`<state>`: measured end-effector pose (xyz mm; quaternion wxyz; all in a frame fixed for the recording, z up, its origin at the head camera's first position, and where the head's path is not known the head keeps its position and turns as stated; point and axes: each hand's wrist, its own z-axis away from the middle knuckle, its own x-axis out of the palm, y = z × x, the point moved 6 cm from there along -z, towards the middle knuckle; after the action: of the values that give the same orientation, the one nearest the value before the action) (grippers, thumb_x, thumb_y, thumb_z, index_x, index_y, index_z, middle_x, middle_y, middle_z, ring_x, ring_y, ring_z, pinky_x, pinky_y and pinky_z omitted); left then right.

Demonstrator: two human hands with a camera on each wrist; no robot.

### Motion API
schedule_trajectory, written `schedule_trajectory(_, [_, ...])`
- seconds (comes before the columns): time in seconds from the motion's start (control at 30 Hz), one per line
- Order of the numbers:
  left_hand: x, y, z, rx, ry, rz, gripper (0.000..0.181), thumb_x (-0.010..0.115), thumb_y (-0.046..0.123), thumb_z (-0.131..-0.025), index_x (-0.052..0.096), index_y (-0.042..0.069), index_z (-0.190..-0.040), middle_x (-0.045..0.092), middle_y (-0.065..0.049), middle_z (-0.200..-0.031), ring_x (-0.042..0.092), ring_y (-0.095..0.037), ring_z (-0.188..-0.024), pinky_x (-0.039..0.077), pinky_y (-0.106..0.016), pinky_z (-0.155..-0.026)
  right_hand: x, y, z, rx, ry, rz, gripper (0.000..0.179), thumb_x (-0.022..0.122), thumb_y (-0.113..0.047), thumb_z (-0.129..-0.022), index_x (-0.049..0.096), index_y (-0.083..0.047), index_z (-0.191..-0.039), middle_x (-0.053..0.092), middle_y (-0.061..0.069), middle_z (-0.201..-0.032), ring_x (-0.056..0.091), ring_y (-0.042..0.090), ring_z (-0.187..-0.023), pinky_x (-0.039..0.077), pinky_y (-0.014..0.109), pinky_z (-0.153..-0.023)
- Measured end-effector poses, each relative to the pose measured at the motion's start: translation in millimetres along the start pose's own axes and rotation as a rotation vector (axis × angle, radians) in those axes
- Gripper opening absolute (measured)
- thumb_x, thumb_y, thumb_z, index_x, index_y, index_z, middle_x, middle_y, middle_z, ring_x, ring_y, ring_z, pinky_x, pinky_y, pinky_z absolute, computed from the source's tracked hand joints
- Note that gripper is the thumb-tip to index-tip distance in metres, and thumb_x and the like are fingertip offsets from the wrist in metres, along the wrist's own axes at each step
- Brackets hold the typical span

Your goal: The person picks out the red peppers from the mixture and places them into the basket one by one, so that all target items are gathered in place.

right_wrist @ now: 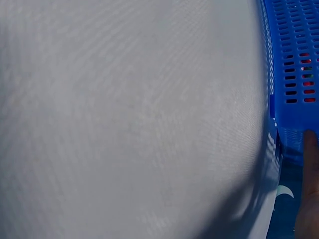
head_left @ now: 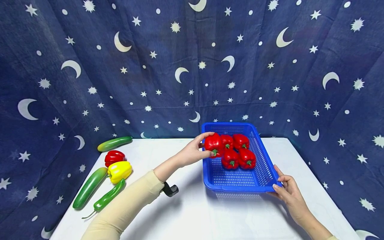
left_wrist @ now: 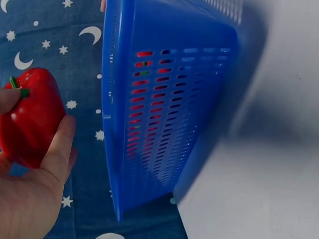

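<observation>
My left hand [head_left: 192, 151] grips a red bell pepper [head_left: 213, 142] over the left side of the blue basket [head_left: 237, 187]. Thumb and fingers lie around the pepper, and in the left wrist view this pepper [left_wrist: 37, 119] shows beyond the basket's rim, its green stem by the thumb. Several other red bell peppers [head_left: 247, 158] sit grouped inside the basket, one partly hidden behind the held pepper. At the near right corner, my right hand [head_left: 289, 193] holds the basket's rim, thumb on top. Only part of that hand [right_wrist: 309, 194] appears in the right wrist view.
On the left of the white table [head_left: 186, 213] lie a cucumber [head_left: 90, 188], a second cucumber [head_left: 114, 143], a red bell pepper [head_left: 114, 158], a yellow bell pepper [head_left: 120, 171] and a long green chili pepper [head_left: 109, 195]. A blue star-and-moon curtain [head_left: 168, 83] surrounds the table.
</observation>
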<state>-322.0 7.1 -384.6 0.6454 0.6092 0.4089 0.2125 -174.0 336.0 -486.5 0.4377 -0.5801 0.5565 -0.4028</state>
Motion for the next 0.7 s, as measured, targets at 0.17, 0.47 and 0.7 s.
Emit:
schedule_trajectory(0.17, [5.1, 0.9, -0.6, -0.006, -0.028, 0.002, 0.071, 0.073, 0.014, -0.089, 0.044, 0.03, -0.152, 0.048, -0.003, -0.144, 0.057, -0.028, -0.125, 0.059, -0.037, -0.087, -0.4, -3.5, -0.2, -0.018, 0.011, 0.035, 0.016, 0.044, 0.008, -0.104, 0.035, 0.003, -0.117, 0.016, 0.005, -0.17, 0.046, 0.0, -0.135, 0.056, 0.024, -0.089])
schedule_trajectory(0.47, [14.7, 5.7, -0.4, 0.002, -0.067, -0.013, 0.069, 0.075, 0.016, -0.088, 0.047, 0.029, -0.15, 0.051, 0.0, -0.14, 0.059, -0.025, -0.123, 0.059, -0.035, -0.087, 1.0, -6.3, -0.1, -0.045, 0.022, 0.047, 0.015, 0.044, 0.01, -0.103, 0.035, 0.008, -0.114, 0.02, 0.006, -0.169, 0.047, 0.0, -0.135, 0.056, 0.022, -0.088])
schedule_trajectory(0.7, [22.9, 12.1, -2.7, 0.003, -0.089, -0.041, 0.069, 0.077, 0.019, -0.088, 0.047, 0.035, -0.149, 0.047, 0.001, -0.144, 0.057, -0.025, -0.126, 0.058, -0.033, -0.087, 2.2, -7.3, 0.0, -0.036, 0.023, 0.025, 0.014, 0.044, 0.011, -0.103, 0.036, 0.005, -0.113, 0.029, -0.002, -0.166, 0.047, 0.001, -0.135, 0.056, 0.023, -0.088])
